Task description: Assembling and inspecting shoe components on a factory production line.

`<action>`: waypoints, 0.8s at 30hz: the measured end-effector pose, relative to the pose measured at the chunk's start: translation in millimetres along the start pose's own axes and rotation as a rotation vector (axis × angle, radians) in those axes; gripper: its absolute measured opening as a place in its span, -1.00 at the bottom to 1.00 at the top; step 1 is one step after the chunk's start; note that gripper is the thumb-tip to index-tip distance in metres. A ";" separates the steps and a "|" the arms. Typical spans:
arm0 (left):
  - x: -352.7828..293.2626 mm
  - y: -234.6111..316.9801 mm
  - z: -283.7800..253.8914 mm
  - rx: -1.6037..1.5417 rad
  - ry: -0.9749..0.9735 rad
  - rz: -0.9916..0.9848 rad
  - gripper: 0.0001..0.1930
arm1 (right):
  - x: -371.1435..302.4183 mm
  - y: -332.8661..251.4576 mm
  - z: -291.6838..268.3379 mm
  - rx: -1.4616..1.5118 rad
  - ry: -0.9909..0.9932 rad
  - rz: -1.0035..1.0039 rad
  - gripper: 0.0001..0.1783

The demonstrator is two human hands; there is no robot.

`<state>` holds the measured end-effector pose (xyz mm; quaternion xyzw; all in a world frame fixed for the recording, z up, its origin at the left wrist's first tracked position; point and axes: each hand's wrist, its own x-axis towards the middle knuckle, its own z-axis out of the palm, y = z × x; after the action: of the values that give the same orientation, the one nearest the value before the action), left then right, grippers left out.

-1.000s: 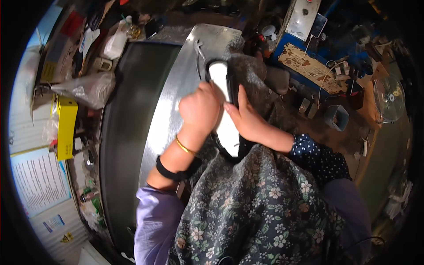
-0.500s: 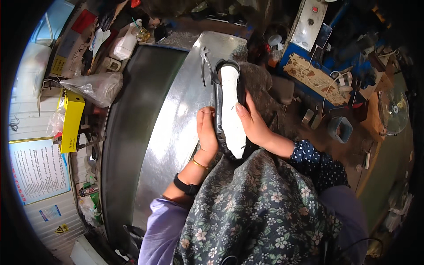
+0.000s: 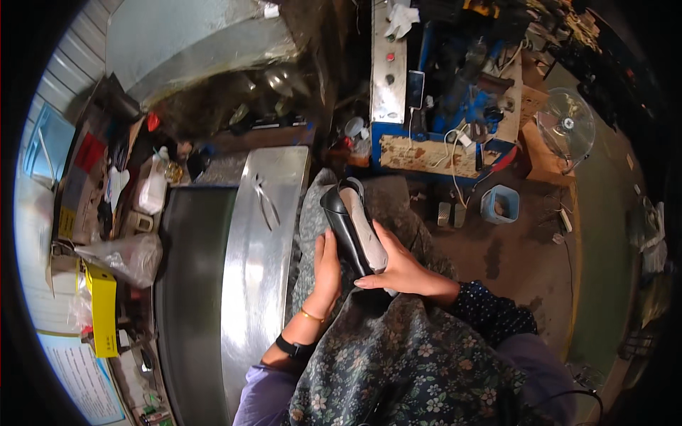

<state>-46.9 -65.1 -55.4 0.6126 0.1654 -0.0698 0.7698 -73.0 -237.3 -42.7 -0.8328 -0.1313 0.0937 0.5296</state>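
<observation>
A black shoe with a pale grey sole [image 3: 353, 224] lies sole-up on my lap, toe pointing away from me, over a grey cloth [image 3: 310, 213]. My left hand [image 3: 327, 270] lies along the shoe's left side, fingers flat against the black upper. My right hand [image 3: 399, 270] holds the near end of the sole from the right, thumb across it. A gold bangle and a black band sit on my left wrist. My flowered garment covers my lap below the shoe.
A curved sheet-metal bench [image 3: 256, 263] runs along my left, with thin scissors or tongs [image 3: 266, 200] on its top. Left of it are a yellow box [image 3: 104, 312], a plastic bag [image 3: 124, 255] and bottles. A blue machine [image 3: 440, 92], a small blue tub [image 3: 499, 204] and a fan [image 3: 565, 128] stand ahead.
The view has tilted up and away from the bench. My left hand came off the top of the shoe and slid down its left side; the shoe turned more on its edge.
</observation>
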 end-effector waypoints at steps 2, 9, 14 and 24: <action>4.2 -3.3 -4.2 -0.010 0.002 0.086 -0.55 | 8.9 14.6 10.7 0.282 0.030 -0.026 0.41; 8.6 -32.4 -33.7 -0.213 0.216 -0.177 -0.50 | 29.3 45.2 57.6 0.571 -0.235 0.143 0.23; 3.1 -36.9 -51.6 -0.028 0.172 -0.167 -0.52 | 26.2 44.0 45.8 0.001 -0.294 0.079 0.36; 16.6 -77.8 -83.3 0.280 -0.054 0.148 -0.72 | 36.7 1.3 -121.4 0.527 0.139 0.005 -0.04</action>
<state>-69.5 -1.8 -148.8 0.7221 0.0875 -0.0516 0.6842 -2.3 -330.2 6.7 -0.6711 -0.0638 0.0686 0.7354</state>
